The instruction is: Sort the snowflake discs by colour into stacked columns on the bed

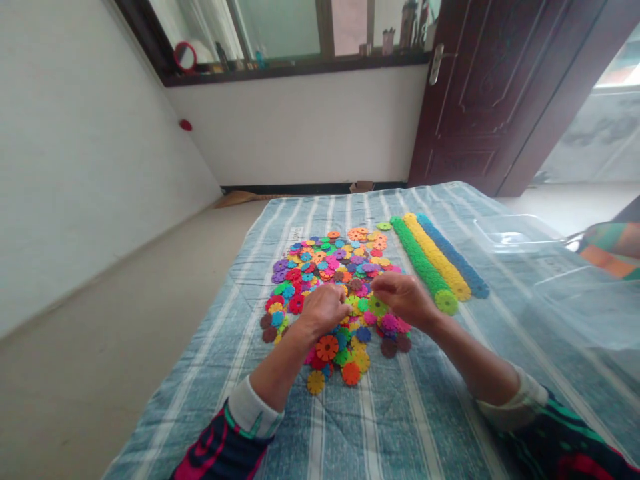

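A heap of small flower-shaped plastic discs [325, 273] in many colours lies on a blue striped bed cover [400, 420]. My left hand [323, 310] hovers over the near part of the heap, fingers curled shut in a pinch; what it holds is too small to name. My right hand [403, 297] is close beside it, fingers also pinched together over the discs. To the right of the heap lie three long rods of stacked discs: a green rod [420, 263], a yellow rod [437, 257] and a blue rod [453, 255].
A clear plastic lid or box [545, 267] rests on the cover at the right. Bare floor [100, 347] runs along the left of the bed. A dark wooden door [480, 93] and a window sill [295, 67] with small items stand behind.
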{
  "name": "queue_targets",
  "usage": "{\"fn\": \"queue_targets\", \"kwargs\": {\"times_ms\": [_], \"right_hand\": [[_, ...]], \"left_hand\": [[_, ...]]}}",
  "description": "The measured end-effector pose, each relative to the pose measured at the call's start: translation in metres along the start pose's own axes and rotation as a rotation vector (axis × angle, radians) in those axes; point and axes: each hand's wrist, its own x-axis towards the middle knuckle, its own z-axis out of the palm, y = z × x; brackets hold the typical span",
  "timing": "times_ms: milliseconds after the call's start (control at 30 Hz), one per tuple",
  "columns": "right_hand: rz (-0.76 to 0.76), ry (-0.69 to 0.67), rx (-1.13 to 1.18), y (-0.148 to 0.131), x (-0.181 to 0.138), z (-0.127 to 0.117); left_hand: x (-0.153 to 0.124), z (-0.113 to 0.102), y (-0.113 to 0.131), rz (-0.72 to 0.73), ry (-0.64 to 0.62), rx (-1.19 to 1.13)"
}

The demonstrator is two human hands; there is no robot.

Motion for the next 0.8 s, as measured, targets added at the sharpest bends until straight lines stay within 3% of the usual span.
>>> {"fn": "queue_targets", "kwargs": {"times_ms": [333, 800], "right_hand": [[0.05, 0.081, 0.044, 0.002, 0.001, 0.006], [0.096, 0.145, 0.054, 0.002, 0.001, 0.011]], "left_hand": [[0.001, 0.0, 0.001, 0.017, -0.005, -0.074], [0.004, 0.014, -0.004, 0.209, -0.004, -0.12]]}}
